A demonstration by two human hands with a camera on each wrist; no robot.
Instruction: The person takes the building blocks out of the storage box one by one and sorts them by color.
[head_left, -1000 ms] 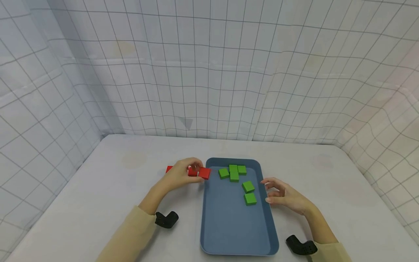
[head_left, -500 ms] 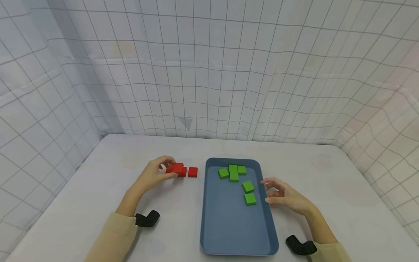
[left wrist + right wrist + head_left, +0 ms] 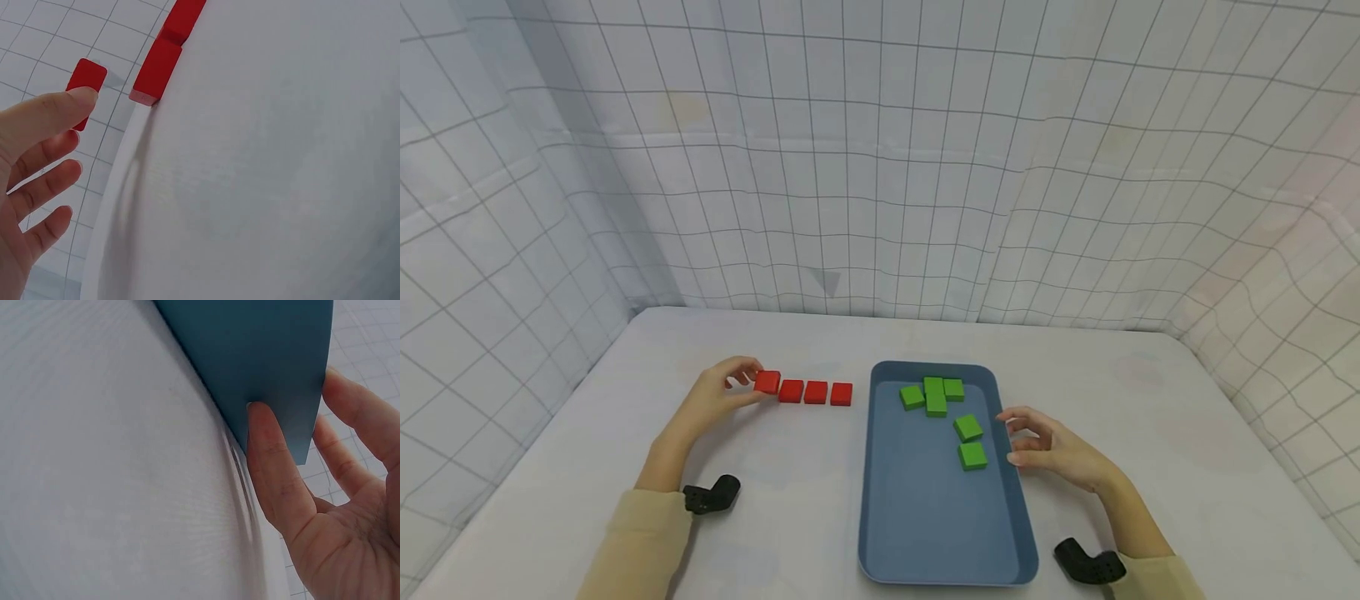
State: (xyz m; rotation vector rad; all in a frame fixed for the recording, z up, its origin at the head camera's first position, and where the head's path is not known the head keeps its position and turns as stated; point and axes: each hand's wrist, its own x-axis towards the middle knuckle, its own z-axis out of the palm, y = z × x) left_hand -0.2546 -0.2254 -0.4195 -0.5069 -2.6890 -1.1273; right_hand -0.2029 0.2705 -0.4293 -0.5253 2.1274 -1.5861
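Note:
Between its thumb and fingers my left hand [image 3: 709,400] pinches a red square block [image 3: 767,382], held just left of a row of red blocks on the table. That row has a left block [image 3: 791,391], a middle block [image 3: 816,392] and a right block [image 3: 842,394]. In the left wrist view the thumb covers part of the pinched block [image 3: 87,72]. Beside the blue tray [image 3: 940,533], my right hand [image 3: 1060,454] has its fingers loosely bent at the right rim. The right wrist view has its thumb against the tray's outer wall [image 3: 269,362].
Several green blocks [image 3: 936,403] lie inside the tray, mostly in its far half. A white table [image 3: 805,517] bears everything, and a gridded white curtain [image 3: 880,167] stands behind and at both sides. Black curved devices [image 3: 713,495] sit at both wrists.
My left hand has moved left from the tray's edge, carrying the red block past the row to its left end. The right hand and the green blocks have stayed put.

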